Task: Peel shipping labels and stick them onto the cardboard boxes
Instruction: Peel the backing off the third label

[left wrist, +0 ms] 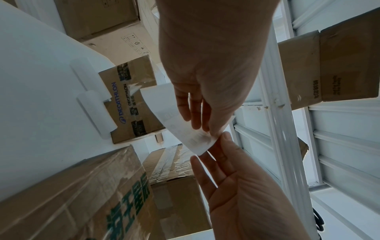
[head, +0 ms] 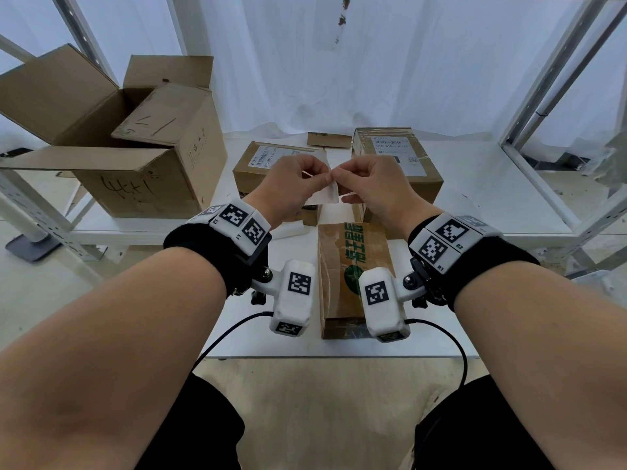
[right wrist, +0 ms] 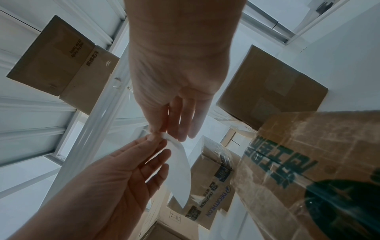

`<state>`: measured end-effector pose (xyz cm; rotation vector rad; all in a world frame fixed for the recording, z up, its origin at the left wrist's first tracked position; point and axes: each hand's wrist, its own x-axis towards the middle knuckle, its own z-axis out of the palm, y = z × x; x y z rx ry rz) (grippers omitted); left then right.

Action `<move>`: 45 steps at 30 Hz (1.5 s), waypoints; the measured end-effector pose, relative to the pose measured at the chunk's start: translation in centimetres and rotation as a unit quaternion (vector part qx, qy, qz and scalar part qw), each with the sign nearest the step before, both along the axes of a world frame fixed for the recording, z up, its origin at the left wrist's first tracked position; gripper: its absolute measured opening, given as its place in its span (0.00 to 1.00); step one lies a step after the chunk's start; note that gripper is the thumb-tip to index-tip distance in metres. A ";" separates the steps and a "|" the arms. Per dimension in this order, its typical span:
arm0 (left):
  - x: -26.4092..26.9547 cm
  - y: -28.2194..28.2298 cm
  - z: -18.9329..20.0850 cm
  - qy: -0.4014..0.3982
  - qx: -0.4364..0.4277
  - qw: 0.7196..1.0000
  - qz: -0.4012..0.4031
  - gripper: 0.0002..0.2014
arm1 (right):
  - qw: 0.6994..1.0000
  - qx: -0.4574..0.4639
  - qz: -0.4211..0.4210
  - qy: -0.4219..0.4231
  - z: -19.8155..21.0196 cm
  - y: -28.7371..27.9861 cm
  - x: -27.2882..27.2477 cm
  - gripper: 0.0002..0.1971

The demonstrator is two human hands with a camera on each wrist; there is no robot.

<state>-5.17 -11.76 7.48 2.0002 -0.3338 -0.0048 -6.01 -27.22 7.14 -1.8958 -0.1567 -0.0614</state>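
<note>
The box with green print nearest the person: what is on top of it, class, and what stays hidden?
The box with green print shows tape and green characters on top, no shipping label. Two wrist cameras cover parts of it, so those patches cannot be checked.

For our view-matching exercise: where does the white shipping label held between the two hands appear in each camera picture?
Head: shipping label, centre, between both hands.
Left wrist: centre, curling toward lower right.
Right wrist: below centre.
Shared landmark: Decathlon box.
</note>
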 end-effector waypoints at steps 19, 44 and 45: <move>0.2 -0.3 -0.2 -0.033 0.063 0.997 -0.006 0.06 | 0.996 -0.079 -0.010 -0.038 -0.1 0.2 -0.1 0.07; -0.1 -0.1 0.1 -0.003 -0.024 1.000 0.020 0.06 | 0.993 -0.100 -0.019 -0.059 -0.2 0.5 0.2 0.06; -0.1 -0.1 0.1 -0.004 -0.022 1.000 0.017 0.06 | 0.995 -0.081 -0.020 -0.053 -0.2 0.6 0.1 0.07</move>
